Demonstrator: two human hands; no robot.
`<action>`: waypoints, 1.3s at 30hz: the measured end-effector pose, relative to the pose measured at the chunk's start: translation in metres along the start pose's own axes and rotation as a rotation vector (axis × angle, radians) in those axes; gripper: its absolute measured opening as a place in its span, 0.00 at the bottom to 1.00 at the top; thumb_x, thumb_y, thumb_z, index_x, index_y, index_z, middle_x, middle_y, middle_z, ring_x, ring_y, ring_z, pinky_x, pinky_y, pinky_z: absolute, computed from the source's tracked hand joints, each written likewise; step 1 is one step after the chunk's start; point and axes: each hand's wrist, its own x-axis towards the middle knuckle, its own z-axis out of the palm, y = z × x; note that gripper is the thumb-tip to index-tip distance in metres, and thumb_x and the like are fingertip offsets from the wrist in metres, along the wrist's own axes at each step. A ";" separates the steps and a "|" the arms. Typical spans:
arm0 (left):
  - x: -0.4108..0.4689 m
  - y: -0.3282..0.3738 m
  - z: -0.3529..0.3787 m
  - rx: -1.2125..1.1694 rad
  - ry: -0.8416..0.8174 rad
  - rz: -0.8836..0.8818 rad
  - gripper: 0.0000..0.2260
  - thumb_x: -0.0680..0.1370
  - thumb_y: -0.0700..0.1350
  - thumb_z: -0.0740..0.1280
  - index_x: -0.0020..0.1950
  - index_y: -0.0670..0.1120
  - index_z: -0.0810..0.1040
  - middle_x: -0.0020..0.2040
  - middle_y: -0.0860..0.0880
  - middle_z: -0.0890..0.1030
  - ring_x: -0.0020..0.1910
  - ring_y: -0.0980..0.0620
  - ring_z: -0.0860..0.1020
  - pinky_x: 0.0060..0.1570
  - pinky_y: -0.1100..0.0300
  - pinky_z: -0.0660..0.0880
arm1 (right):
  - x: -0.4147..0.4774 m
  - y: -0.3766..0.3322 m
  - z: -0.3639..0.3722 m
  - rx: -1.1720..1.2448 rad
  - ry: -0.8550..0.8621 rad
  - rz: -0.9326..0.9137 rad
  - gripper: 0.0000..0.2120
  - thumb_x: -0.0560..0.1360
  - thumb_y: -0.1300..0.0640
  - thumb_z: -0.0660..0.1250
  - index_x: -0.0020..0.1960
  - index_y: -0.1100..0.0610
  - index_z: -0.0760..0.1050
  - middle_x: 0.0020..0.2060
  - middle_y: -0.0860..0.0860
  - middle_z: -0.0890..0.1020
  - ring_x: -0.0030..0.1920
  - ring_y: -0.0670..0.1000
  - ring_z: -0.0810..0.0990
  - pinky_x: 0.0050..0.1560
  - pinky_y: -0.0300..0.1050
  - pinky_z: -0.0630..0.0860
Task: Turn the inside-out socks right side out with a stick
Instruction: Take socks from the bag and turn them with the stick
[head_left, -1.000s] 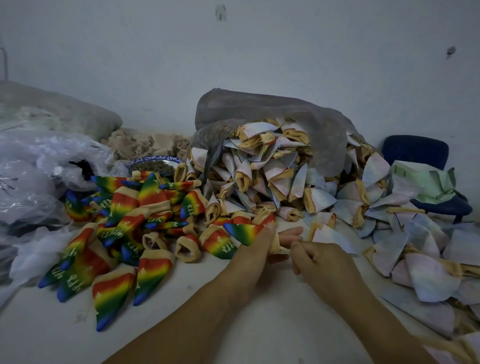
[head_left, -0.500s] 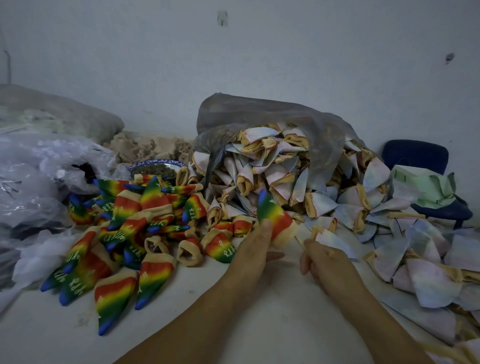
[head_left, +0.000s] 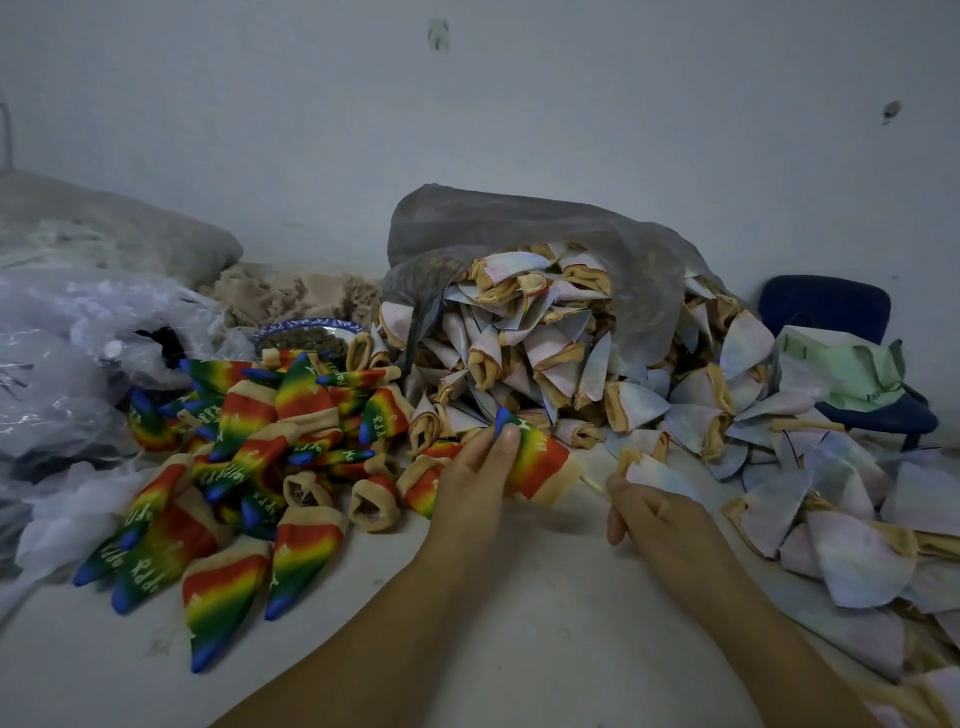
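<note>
Flanking a strip of table (head_left: 519, 613), rainbow pile (head_left: 249, 441) and pale pile (head_left: 545, 358) crowd in; left hand (head_left: 478, 478) pinches a rainbow sock (head_left: 540, 460), right hand (head_left: 657, 519) grips the stick (head_left: 592, 483).

The left hand (head_left: 475, 480) grips a rainbow sock (head_left: 535, 457) on the stick (head_left: 592, 484), which the right hand (head_left: 657, 512) holds near the pale socks (head_left: 545, 358).
</note>
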 end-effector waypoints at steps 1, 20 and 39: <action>0.001 0.000 -0.002 -0.034 0.007 -0.031 0.08 0.67 0.62 0.68 0.44 0.67 0.83 0.45 0.60 0.85 0.46 0.59 0.84 0.50 0.58 0.78 | -0.001 0.000 0.000 -0.006 0.000 -0.012 0.24 0.78 0.43 0.56 0.31 0.54 0.76 0.27 0.48 0.73 0.27 0.39 0.71 0.32 0.39 0.66; 0.008 0.000 -0.010 -0.554 0.024 -0.208 0.06 0.80 0.40 0.64 0.55 0.41 0.79 0.49 0.44 0.86 0.48 0.51 0.85 0.42 0.58 0.83 | 0.000 0.000 0.009 -0.230 -0.099 -0.296 0.07 0.80 0.46 0.57 0.50 0.44 0.74 0.45 0.44 0.75 0.46 0.43 0.74 0.49 0.46 0.74; 0.007 -0.009 -0.005 0.042 0.027 -0.024 0.13 0.76 0.58 0.67 0.53 0.52 0.81 0.52 0.47 0.85 0.55 0.45 0.82 0.58 0.49 0.78 | -0.006 -0.001 0.007 -0.262 -0.104 -0.260 0.10 0.80 0.44 0.55 0.49 0.44 0.74 0.38 0.48 0.79 0.40 0.44 0.77 0.44 0.49 0.76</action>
